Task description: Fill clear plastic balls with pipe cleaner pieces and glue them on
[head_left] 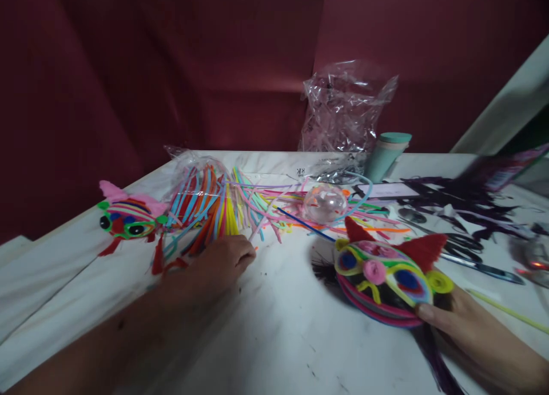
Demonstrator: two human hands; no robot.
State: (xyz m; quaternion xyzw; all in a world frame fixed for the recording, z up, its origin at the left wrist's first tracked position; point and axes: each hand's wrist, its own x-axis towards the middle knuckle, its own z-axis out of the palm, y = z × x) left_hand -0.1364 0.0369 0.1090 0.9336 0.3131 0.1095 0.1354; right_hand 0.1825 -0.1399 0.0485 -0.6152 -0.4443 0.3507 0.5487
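My right hand (pixel 467 320) grips a colourful animal-face craft (pixel 377 275) at its right edge, thumb in front. The craft has red pointed ears, blue ringed eyes, a pink coiled nose and yellow coils at the sides. Dark purple strands hang below it, slightly blurred. My left hand (pixel 227 258) rests on the white table with fingers curled closed, just in front of a bundle of many-coloured pipe cleaners (pixel 223 212). What those fingers hold, if anything, is hidden. Left of it sits a second animal-face craft (pixel 128 218) with pink ears and red tassels.
Behind lie a clear dome (pixel 325 203), a crumpled clear plastic bag (pixel 347 109) and a green cup (pixel 386 155). Dark purple strips (pixel 454 195), black scissors (pixel 458 243) and a pen-like tool (pixel 484 267) lie at right. A dark red curtain (pixel 214 69) closes off the back.
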